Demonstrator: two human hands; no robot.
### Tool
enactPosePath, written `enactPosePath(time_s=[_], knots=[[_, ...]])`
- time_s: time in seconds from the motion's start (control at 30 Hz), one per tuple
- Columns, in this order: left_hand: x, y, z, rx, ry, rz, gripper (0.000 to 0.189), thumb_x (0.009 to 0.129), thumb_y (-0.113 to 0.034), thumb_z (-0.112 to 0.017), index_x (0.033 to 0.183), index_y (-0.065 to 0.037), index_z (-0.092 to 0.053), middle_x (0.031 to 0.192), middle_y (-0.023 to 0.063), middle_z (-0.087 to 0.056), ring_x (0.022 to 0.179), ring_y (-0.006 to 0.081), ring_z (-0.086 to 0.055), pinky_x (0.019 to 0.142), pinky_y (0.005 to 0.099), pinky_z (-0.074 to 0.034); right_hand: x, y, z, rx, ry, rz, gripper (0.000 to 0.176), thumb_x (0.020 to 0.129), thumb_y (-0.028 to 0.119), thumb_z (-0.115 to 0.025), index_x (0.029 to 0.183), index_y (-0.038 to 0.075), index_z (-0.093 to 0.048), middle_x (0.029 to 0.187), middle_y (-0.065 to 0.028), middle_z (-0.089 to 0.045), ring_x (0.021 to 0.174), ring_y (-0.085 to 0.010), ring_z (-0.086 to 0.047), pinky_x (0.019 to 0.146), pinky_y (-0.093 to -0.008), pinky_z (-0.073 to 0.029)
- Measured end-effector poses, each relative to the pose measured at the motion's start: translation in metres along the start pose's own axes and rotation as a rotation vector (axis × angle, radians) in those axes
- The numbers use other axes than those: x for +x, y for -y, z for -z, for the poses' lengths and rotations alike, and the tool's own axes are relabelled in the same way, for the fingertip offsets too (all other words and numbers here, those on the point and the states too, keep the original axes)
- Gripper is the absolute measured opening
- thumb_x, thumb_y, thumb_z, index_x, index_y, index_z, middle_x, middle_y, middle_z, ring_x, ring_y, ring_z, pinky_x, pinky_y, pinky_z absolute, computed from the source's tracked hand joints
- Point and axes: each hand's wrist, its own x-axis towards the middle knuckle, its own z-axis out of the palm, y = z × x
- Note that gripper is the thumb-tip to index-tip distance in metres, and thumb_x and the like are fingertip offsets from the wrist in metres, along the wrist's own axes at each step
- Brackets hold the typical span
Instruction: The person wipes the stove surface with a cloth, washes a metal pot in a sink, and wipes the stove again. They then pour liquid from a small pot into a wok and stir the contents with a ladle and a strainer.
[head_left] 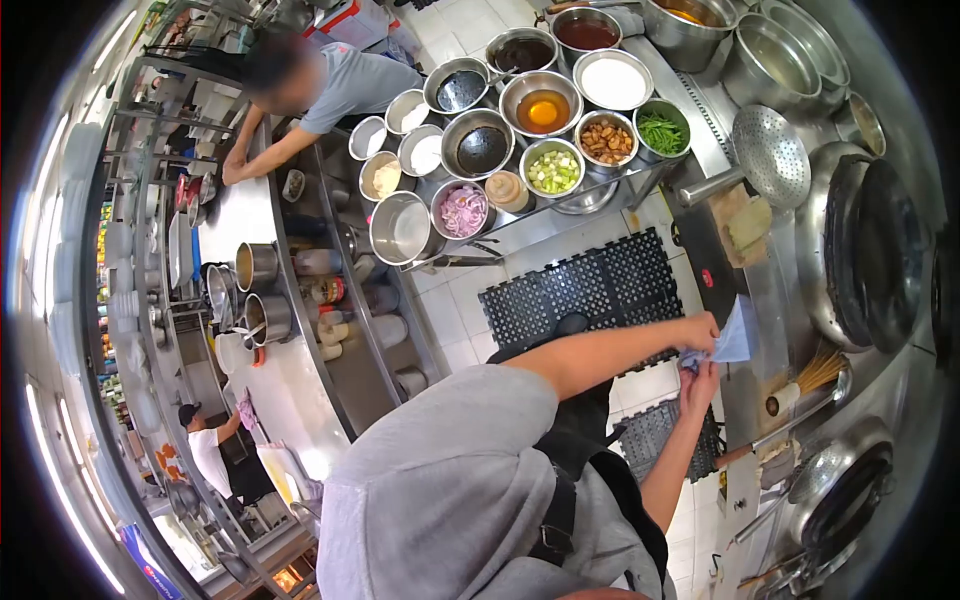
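A light blue cloth point(738, 334) is held in front of my body, by the edge of the steel cooking counter. My left hand point(699, 334) has its fingers closed on the cloth from the upper side of the view. Just below, my right hand point(698, 384) grips the bunched lower part of the same cloth. The two hands are close together, and the folds hide some fingertips. One corner of the cloth fans out toward the counter.
A wok point(885, 255), a perforated ladle point(772, 155) and a bamboo brush point(805, 385) lie along the counter. Bowls of ingredients, including chopped scallions point(553, 172), crowd a steel stand. Black mats point(585, 290) cover some floor. Two other people work at the left.
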Motion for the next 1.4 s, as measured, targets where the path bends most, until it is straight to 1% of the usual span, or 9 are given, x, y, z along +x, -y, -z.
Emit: enactPosePath(time_s=[0.13,0.23,0.33,0.47,0.53,0.67,0.97,1.27,1.4], knots=[[0.048,0.014,0.005,0.186,-0.117,0.058,0.019,0.071,-0.009,-0.072,0.089,-0.002,-0.069,0.075,0.0071,-0.064,0.073,0.0209,-0.065,0.067,0.0416,-0.054,-0.019,0.020,0.013,-0.026,-0.030,-0.053,0.021,0.098,0.019,-0.053,0.115,0.007,-0.056,0.108,-0.0071,-0.059,0.097,-0.0265,-0.059,0.081,-0.0529,-0.052],[0.065,0.026,0.001,-0.808,0.259,0.391,0.024,0.074,-0.003,-0.071,0.098,-0.001,-0.067,0.083,0.0094,-0.066,0.078,0.0233,-0.065,0.070,0.0442,-0.054,-0.023,0.025,0.009,0.399,0.133,-0.230,0.027,0.096,0.014,-0.049,0.121,0.003,-0.054,0.110,-0.0111,-0.059,0.101,-0.0306,-0.058,0.088,-0.0497,-0.051],[0.082,0.047,-0.021,-0.953,0.213,0.225,0.026,0.076,0.002,-0.069,0.102,0.000,-0.066,0.088,0.0098,-0.066,0.081,0.0233,-0.065,0.073,0.0443,-0.054,0.007,0.003,0.035,0.604,-0.145,-0.229,0.030,0.096,0.012,-0.045,0.121,-0.001,-0.052,0.107,-0.0151,-0.055,0.099,-0.0302,-0.056,0.088,-0.0463,-0.052],[0.068,0.037,-0.030,-0.476,-0.163,-0.023,0.020,0.063,0.002,-0.069,0.083,-0.001,-0.070,0.071,0.0057,-0.064,0.066,0.0148,-0.060,0.060,0.0305,-0.051,0.082,-0.014,0.096,1.047,0.035,-0.110,0.035,0.087,0.011,-0.046,0.116,-0.008,-0.050,0.103,-0.0170,-0.052,0.094,-0.0291,-0.051,0.083,-0.0408,-0.050],[0.062,0.027,-0.031,0.030,-0.442,-0.097,0.021,0.060,-0.008,-0.073,0.080,-0.002,-0.070,0.075,0.0163,-0.069,0.070,0.0299,-0.068,0.067,0.0401,-0.053,0.083,0.024,0.040,0.734,-0.163,0.008,0.036,0.083,0.013,-0.053,0.114,-0.004,-0.054,0.111,-0.0156,-0.060,0.101,-0.0298,-0.056,0.091,-0.0432,-0.047],[0.040,-0.022,-0.031,0.481,-0.417,-0.335,0.013,0.067,-0.001,-0.059,0.077,0.004,-0.067,0.084,0.0294,-0.062,0.084,0.0455,-0.061,0.076,0.0500,-0.048,0.083,0.049,-0.012,0.340,-0.132,0.152,0.039,0.083,0.021,-0.070,0.116,0.002,-0.058,0.112,-0.0075,-0.064,0.098,-0.0230,-0.062,0.086,-0.0365,-0.051],[-0.041,-0.045,-0.001,0.805,-0.219,-0.688,0.035,0.072,0.001,-0.061,0.106,-0.001,-0.066,0.122,0.0205,-0.051,0.110,0.0399,-0.049,0.092,0.0445,-0.043,0.104,0.047,-0.022,0.513,-0.091,0.038,0.025,0.086,0.008,-0.069,0.108,0.001,-0.059,0.093,-0.0120,-0.065,0.071,-0.0229,-0.060,0.058,-0.0322,-0.050],[-0.279,0.328,0.140,0.950,0.194,0.492,0.032,0.070,-0.018,-0.065,0.099,-0.003,-0.067,0.110,0.0209,-0.065,0.103,0.0399,-0.060,0.091,0.0467,-0.048,0.096,0.043,-0.035,0.230,-0.271,0.078,0.019,0.092,0.022,-0.065,0.097,0.006,-0.054,0.065,-0.0037,-0.050,0.041,-0.0141,-0.043,0.035,-0.0277,-0.031],[-0.357,0.340,0.167,0.782,0.346,0.702,0.041,0.071,-0.023,-0.066,0.108,-0.006,-0.068,0.102,0.0206,-0.069,0.099,0.0368,-0.065,0.089,0.0410,-0.052,0.088,0.051,-0.047,0.062,-0.378,0.063,0.027,0.093,0.030,-0.064,0.083,0.007,-0.053,0.056,-0.0012,-0.044,0.038,-0.0127,-0.039,0.033,-0.0283,-0.029]])
